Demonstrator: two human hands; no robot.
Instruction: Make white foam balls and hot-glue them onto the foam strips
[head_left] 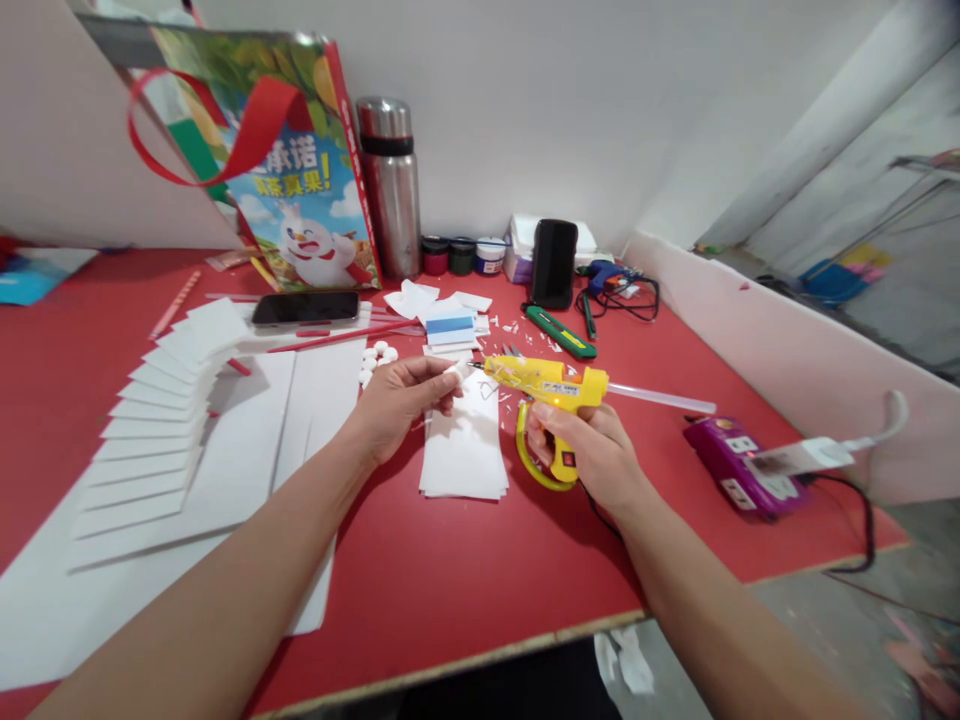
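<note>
Here's one yellow glue gun (581,388), mid-table, with the right hand (592,450) wrapped round its handle, fingers curled at the trigger. One clear glue stick (664,398) pokes out of the back at three o'clock. The left hand (409,400) comes in at nine, its grip pinching one small white piece (460,371) right by the nozzle.

From the gun, with twelve pointing away from the person: one stack of white paper strips (463,465) at eight, several sheets thick. A cluster of white discs (379,361) sits at nine, overlapping too closely for a sure count. Farther out at nine, roughly a dozen fanned white cards (154,430) lie over big white sheets (247,440).

Up at twelve, one green utility knife (561,332), then one upright phone (553,264) before a white-topped box (517,262), contents hidden. A second phone (306,309) lies flat at ten. Three lidded jars (461,257) line up at eleven, showing dark pink, dark green and white. One steel flask (396,200) stands beside one printed bag (315,235), insides of both unseen. Out at four, one purple box (739,468) on the red table (450,575).
</note>
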